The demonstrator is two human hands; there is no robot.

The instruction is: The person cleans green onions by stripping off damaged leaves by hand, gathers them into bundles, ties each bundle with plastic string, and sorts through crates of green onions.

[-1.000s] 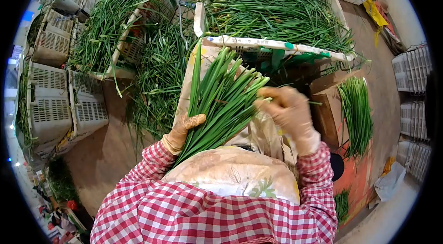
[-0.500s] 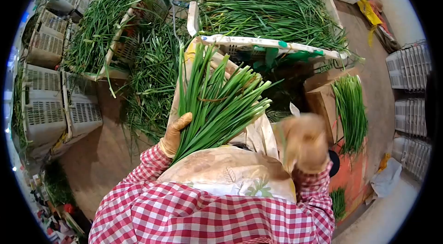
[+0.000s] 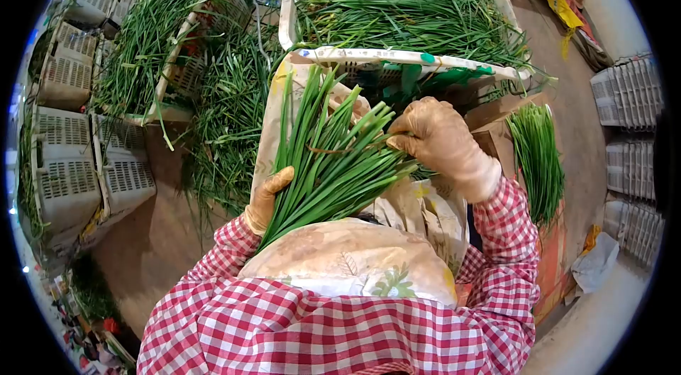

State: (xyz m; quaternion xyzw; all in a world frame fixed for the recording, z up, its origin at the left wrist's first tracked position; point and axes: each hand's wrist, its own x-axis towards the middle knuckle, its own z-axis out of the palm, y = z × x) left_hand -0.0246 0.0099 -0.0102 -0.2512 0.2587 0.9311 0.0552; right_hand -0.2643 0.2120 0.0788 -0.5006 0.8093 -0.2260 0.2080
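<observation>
A loose bunch of garlic chives (image 3: 330,169) lies fanned across my lap, pale cut ends pointing up and right. My left hand (image 3: 269,197), in a tan glove, is wrapped round its lower left side with the thumb over the stalks. Gloved as well, my right hand (image 3: 436,141) pinches at the bunch's upper right edge. Between thumb and fingers there seems to be a thin brown withered leaf (image 3: 385,138), mostly hidden by the fingertips. A stained cloth apron (image 3: 347,254) covers my lap under the chives.
A white crate (image 3: 397,57) heaped with chives stands directly ahead. Another filled crate (image 3: 159,102) is at the left, with loose chives (image 3: 230,123) on the floor between. A tidy bundle (image 3: 537,162) lies on the right. Stacked crates (image 3: 67,169) line the left side.
My right hand has come up and left from a blur beside my lap to the bunch's edge, where it now pinches. My left hand keeps its hold on the chives.
</observation>
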